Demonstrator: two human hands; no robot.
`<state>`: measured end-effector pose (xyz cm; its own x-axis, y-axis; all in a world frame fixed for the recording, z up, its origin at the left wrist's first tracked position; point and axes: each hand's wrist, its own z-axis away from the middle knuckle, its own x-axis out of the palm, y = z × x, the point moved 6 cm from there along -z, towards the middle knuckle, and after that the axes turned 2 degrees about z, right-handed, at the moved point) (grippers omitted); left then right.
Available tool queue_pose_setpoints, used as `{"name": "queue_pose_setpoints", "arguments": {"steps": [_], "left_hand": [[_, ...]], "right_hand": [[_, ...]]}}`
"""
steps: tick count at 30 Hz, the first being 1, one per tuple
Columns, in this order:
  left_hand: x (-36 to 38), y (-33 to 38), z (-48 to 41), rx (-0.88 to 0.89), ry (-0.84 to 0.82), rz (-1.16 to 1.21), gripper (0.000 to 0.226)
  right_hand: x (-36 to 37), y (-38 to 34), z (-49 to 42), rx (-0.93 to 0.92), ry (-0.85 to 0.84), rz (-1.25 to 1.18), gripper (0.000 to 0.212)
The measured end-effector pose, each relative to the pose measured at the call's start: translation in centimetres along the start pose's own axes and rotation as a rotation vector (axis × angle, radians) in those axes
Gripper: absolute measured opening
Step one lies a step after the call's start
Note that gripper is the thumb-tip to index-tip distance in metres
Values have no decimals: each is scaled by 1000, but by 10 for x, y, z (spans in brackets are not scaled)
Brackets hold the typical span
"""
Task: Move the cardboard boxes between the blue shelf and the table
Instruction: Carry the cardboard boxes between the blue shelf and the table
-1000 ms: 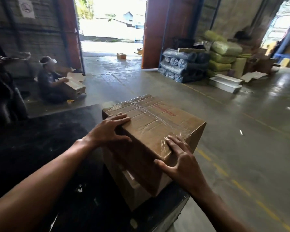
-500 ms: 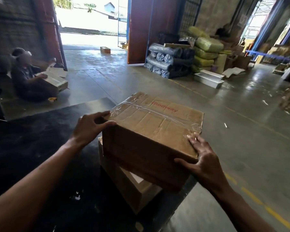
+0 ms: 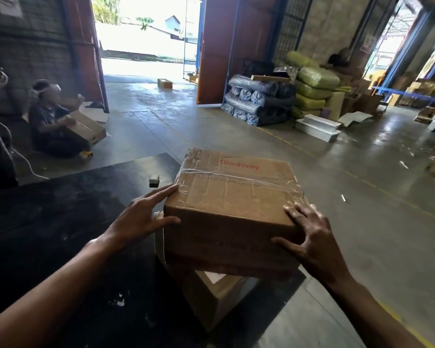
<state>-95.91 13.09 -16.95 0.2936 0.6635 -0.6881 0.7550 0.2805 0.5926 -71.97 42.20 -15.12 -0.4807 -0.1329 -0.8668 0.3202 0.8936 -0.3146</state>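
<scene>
A taped cardboard box with red "Glodway" lettering sits skewed on top of a second cardboard box, which stands at the right end of the black table. The upper box juts past the lower one toward the floor. My left hand presses its straight fingers along the box's left side, thumb on the front face. My right hand wraps the near right corner, fingers over the top edge and thumb on the front. Part of a blue shelf shows far right.
A small grey block lies on the table behind the boxes. A person sits on the floor at left with another box. Black rolls, green bales and white cases line the far side. Concrete floor lies to the right.
The upper box has swung round so its long front face is toward me. My left hand slid from the top to the left side; my right hand stayed at the near right corner.
</scene>
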Motion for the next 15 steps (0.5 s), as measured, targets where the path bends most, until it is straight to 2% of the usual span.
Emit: {"name": "queue_pose_setpoints", "arguments": {"steps": [3,5,10,15], "left_hand": [[6,20,24,16,120,22,88],[12,40,43,89,157,-12,78],[5,58,47,287,69,6,57],[-1,34,1,232,-77,-158,79]], "right_hand": [[-4,9,-5,28,10,-33,80],[-8,15,-10,42,17,-49,76],[-1,4,-15,-1,-28,-102,76],[14,-28,-6,-79,-57,-170,82]]}}
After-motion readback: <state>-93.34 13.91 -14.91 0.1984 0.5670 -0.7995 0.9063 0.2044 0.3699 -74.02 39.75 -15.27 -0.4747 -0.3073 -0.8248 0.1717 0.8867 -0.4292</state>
